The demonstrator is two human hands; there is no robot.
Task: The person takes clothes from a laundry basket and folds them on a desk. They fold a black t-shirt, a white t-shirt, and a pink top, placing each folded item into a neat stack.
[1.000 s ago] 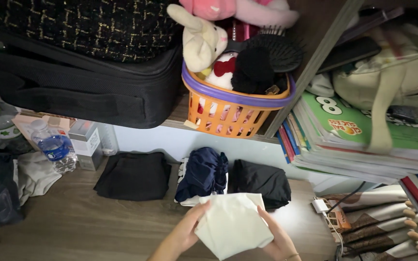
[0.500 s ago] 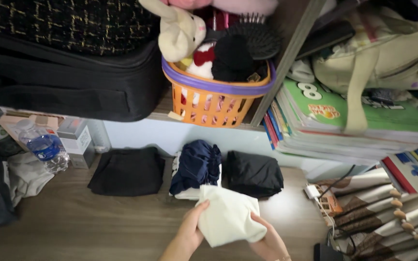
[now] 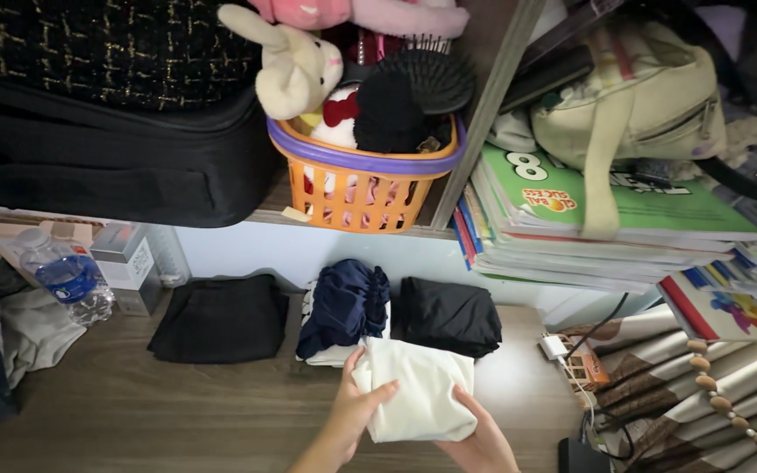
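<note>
At the far left I see a plastic water bottle [image 3: 67,278] lying beside a small grey box [image 3: 129,265], with a pale crumpled cloth [image 3: 35,331] just near of them on the wooden tabletop [image 3: 177,412]. Above, a black suitcase [image 3: 107,158] fills the shelf. Moving right, a flat black folded garment [image 3: 219,318] lies on the tabletop, apart from the others. Next comes a navy folded garment [image 3: 343,307], resting on something white, and touching its right side is another black folded garment [image 3: 449,317]. Above these 2, on the shelf, stands an orange basket [image 3: 357,197] with a purple rim, holding a cream plush rabbit [image 3: 295,70] and a black hairbrush [image 3: 418,83].

Near of the navy garment, my left hand [image 3: 357,412] grips the left edge of a cream folded cloth [image 3: 418,390], fingers curled over its top face, thumb hidden beneath. My right hand [image 3: 484,438] cups the cloth's near right corner from below, fingers closed under it. The cloth sits between both hands, near the centre of the tabletop's near edge; I cannot tell whether it touches the wood.

Further right, a stack of books [image 3: 589,228] carries a beige bag [image 3: 641,105], and a striped fabric [image 3: 711,385] lies at the right edge.
</note>
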